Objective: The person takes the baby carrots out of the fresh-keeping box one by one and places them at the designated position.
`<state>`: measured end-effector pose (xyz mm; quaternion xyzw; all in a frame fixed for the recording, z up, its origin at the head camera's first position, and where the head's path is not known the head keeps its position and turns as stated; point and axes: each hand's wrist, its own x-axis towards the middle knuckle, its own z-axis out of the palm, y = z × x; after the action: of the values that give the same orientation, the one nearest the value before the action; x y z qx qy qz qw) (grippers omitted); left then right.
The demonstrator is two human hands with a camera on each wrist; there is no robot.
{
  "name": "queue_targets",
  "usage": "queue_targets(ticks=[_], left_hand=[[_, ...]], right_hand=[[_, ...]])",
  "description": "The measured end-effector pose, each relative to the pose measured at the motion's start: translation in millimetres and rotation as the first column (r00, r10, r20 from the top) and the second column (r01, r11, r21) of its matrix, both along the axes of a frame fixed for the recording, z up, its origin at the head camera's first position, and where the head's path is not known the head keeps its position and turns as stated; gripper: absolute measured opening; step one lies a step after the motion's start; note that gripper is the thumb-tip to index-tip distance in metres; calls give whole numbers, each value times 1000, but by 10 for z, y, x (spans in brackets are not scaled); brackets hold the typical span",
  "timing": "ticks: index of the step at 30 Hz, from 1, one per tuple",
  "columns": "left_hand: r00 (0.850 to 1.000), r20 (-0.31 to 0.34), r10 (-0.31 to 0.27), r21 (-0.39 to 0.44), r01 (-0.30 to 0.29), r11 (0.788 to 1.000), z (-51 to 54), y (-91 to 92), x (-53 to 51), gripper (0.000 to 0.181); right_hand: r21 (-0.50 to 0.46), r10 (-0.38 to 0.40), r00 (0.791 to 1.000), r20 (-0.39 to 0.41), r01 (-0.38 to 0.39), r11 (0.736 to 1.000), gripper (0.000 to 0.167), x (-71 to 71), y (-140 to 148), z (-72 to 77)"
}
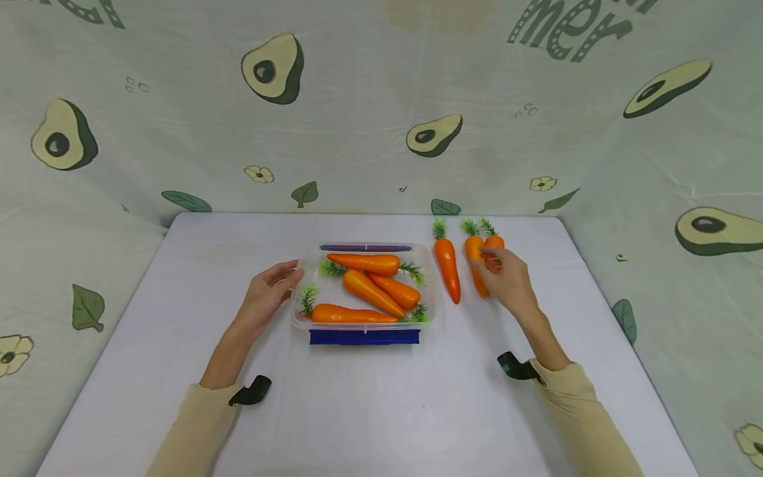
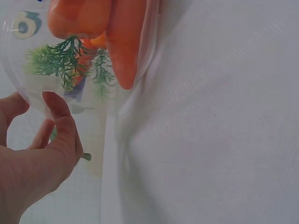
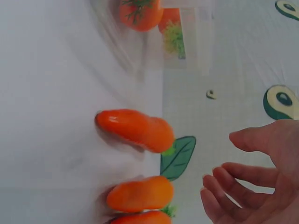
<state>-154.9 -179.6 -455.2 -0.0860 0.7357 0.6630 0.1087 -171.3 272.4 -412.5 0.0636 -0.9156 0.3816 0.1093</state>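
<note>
A clear plastic box (image 1: 303, 291) stands on the table with several orange carrots (image 1: 372, 291) with green leafy tops inside it. At its left end, my left hand (image 1: 269, 295) pinches the rim between thumb and fingers; the left wrist view shows this hand (image 2: 46, 149) at the clear wall. To the right of the box lies a single carrot (image 1: 447, 265). Farther right, two more carrots (image 1: 474, 255) lie side by side, and my right hand (image 1: 507, 278) hovers over them. In the right wrist view its fingers (image 3: 247, 175) are spread and loosely bent, holding nothing.
A dark blue flap (image 1: 365, 337) hangs along the box's near side, with a purple one (image 1: 365, 248) at the far side. The white table (image 1: 381, 411) ends at a cloth backdrop (image 1: 357, 119) printed with avocados and leaves. Dark straps (image 1: 250, 391) sit on both wrists.
</note>
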Motion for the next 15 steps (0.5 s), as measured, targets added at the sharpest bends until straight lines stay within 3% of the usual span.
queue_targets(ticks=[8,15], left_hand=[[1000,3,7,8,-7,1000,-10,-4,3,66],[1000,6,2,13,-2,1000,5,8,-2,67]], right_hand=[[-20,107,994,-10,-107,994,37,21,-315,154],[7,221,975,-18,-221,975,38,47,-608,227]])
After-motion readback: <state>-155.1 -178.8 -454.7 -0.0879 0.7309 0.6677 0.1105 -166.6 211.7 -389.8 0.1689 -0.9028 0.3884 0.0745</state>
